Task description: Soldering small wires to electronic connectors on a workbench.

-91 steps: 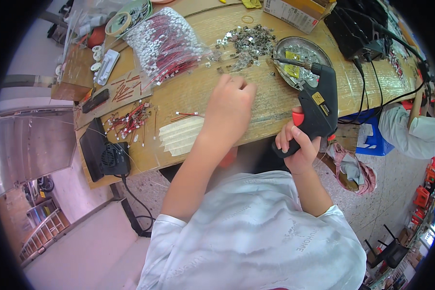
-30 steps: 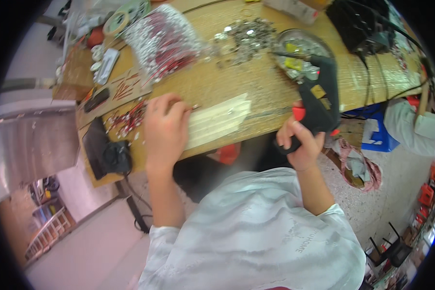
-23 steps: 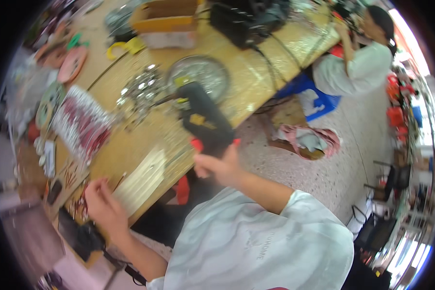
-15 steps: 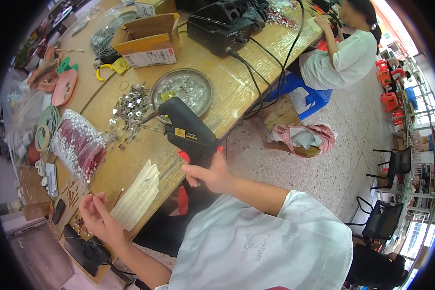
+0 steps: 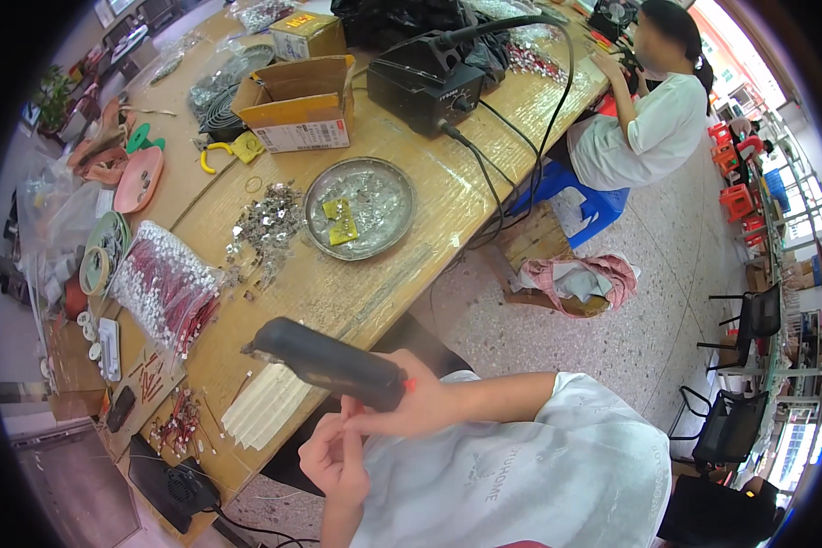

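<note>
At left, red wires lie on my bench (image 5: 338,297); next, a pleated strip (image 5: 263,408) meets its near edge. Off that edge, my left grip (image 5: 335,457) is bunched; I can't tell if it pinches anything. Bench surface shows between the soldering gun (image 5: 324,361) and round dish (image 5: 409,215). My right grip (image 5: 418,404) clasps the gun, black and rounded, across the edge.

Bright overall — windows (image 5: 785,429) glaring at right — edges bent, corners black.
</note>
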{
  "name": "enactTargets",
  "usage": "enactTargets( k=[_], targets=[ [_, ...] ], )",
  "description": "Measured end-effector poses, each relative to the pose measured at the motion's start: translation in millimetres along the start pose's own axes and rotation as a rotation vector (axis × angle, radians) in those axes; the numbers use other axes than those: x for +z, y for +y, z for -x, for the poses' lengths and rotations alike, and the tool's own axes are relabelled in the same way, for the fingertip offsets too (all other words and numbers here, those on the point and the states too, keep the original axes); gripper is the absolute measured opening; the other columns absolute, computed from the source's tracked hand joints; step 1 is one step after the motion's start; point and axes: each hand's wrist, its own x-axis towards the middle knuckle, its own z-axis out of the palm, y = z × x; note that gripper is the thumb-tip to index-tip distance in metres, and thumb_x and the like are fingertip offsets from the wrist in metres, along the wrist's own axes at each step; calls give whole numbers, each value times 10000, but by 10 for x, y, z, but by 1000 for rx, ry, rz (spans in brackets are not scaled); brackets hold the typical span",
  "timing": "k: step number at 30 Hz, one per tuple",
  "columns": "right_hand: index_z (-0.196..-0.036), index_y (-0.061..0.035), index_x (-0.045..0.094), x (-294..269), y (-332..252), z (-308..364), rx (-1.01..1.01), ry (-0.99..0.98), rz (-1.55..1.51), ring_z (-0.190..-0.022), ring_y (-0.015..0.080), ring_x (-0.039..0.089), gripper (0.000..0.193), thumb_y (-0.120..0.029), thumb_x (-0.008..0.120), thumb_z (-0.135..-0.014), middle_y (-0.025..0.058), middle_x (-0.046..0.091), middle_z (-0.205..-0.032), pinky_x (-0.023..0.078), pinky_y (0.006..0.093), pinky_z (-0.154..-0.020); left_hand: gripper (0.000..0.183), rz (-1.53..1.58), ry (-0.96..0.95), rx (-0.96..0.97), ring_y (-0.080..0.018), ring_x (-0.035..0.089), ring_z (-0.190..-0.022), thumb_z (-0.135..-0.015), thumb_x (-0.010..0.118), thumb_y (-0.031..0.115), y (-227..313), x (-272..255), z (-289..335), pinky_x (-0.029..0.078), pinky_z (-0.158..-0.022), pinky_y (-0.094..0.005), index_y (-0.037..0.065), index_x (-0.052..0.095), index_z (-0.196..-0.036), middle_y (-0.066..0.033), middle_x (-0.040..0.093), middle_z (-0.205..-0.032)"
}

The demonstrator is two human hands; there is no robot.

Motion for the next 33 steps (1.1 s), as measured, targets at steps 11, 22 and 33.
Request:
enactTargets(
  k=[11, 22, 33],
  targets=[
    [-1310, -1, 572, 55, 18, 28, 28, -30, 56, -909, 111, 673, 481, 1, 784, -879, 70, 719, -981, 565, 289, -805, 96, -157, -69, 140, -165, 673, -816, -909, 649, -113, -15, -175, -113, 525, -754, -258, -94, 685, -996, -134, 706, -884],
    [-1217, -16, 638, 111, 4, -5, 109, 18, -14, -852, 86, 654, 395, -27, 808, -860, 47, 726, -940, 548, 265, -758, 70, -129, 98, 43, -165, 705, -649, -889, 686, -106, -174, -263, 30, 569, -613, -253, -111, 717, -951, -155, 729, -780],
    [-1224, -4, 624, 81, 47, -47, 125, 7, -103, -856, 98, 664, 356, 8, 757, -894, 46, 718, -938, 558, 281, -741, 116, -183, -49, 90, -151, 670, -654, -958, 671, -30, -174, -288, -43, 551, -621, -252, -111, 726, -1020, -122, 716, -785]
  ],
)
